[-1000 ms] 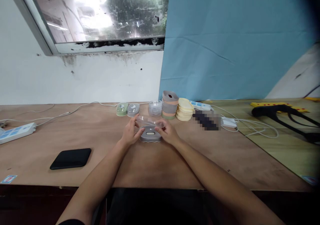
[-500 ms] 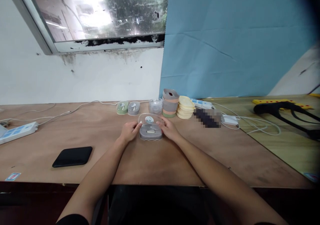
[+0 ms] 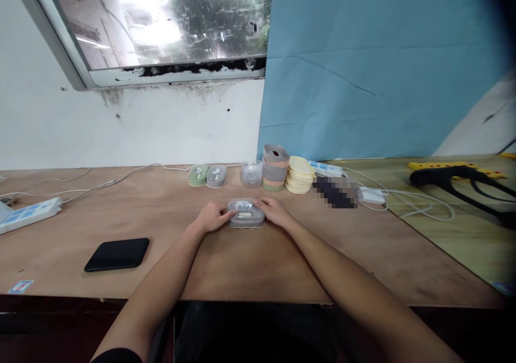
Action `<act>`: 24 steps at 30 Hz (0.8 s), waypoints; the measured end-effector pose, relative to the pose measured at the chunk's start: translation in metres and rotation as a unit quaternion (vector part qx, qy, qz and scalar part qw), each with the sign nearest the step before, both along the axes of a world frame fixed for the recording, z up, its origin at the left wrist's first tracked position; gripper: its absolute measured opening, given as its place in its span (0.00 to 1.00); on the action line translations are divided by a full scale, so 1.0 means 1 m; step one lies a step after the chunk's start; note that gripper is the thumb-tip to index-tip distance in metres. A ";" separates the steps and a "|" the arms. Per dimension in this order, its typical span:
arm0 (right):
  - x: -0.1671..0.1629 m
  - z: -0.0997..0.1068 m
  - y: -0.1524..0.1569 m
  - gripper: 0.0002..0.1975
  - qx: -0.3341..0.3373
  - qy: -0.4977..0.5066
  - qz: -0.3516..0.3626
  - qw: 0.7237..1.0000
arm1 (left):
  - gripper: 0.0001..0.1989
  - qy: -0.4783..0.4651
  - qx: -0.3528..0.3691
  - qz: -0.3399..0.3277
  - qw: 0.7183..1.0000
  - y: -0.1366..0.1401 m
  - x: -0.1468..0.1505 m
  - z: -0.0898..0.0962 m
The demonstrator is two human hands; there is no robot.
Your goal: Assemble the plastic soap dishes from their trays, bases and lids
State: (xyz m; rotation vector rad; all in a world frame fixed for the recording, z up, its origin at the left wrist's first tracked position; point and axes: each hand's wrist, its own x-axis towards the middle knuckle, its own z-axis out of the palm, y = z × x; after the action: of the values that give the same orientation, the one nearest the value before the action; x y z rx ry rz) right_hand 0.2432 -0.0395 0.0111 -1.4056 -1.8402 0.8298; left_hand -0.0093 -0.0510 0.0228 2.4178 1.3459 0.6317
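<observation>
Head view of a plywood workbench [image 3: 250,266] under a window. At centre, a small grey box with a clear lid [image 3: 246,214] lies flat on the bench, the lid down over it and a round label showing through the top. The left hand [image 3: 212,217] rests against the box's left end, fingers together and stretched toward it, thumb on the near edge. The right hand [image 3: 276,212] meets the right end in the same way, fingers close together over the lid's rim; whether they press or merely touch cannot be told at this size. Both forearms run back toward the bench's near edge.

Behind the box, along the wall: a green box [image 3: 197,175] and a grey box [image 3: 215,175] side by side, a stack of clear lids [image 3: 251,173], a stack of grey and peach trays [image 3: 274,169], and a pile of pale yellow pads [image 3: 300,175]. Far left, a white power strip [image 3: 28,214]; nearer, a black phone [image 3: 116,254] lying flat.
</observation>
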 end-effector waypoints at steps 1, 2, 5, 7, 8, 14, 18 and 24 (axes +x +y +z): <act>0.000 0.001 0.000 0.26 -0.003 -0.008 0.004 1.000 | 0.27 0.001 -0.004 0.001 1.000 0.000 0.000 0.000; 0.000 0.001 -0.001 0.26 -0.005 -0.015 0.007 1.000 | 0.27 0.000 -0.008 0.002 1.000 0.000 0.000 0.000; 0.000 0.003 -0.002 0.27 -0.003 -0.033 0.000 0.999 | 0.27 -0.011 -0.012 0.011 1.000 0.000 0.000 -0.001; 0.000 0.004 -0.003 0.28 0.002 -0.042 -0.005 0.999 | 0.28 -0.020 -0.011 0.018 1.000 0.000 0.001 -0.001; 0.000 0.004 -0.003 0.28 0.006 -0.046 -0.006 0.999 | 0.28 -0.024 -0.011 0.019 0.999 0.000 0.001 -0.001; 0.000 0.005 -0.004 0.28 0.020 -0.066 -0.009 0.998 | 0.27 -0.035 -0.005 0.023 0.999 0.001 0.001 -0.001; 0.001 0.007 -0.007 0.32 0.005 -0.082 -0.021 0.996 | 0.26 -0.032 -0.002 0.036 0.999 0.003 -0.001 -0.002; 0.005 0.009 -0.007 0.28 0.000 -0.062 0.031 0.998 | 0.25 -0.037 -0.003 0.107 0.994 0.006 -0.003 -0.007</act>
State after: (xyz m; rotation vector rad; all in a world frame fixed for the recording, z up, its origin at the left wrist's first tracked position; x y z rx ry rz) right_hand 0.2481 -0.0466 0.0199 -1.4346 -1.9858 0.7895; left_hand -0.0124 -0.0446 0.0158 2.2398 1.5863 0.7606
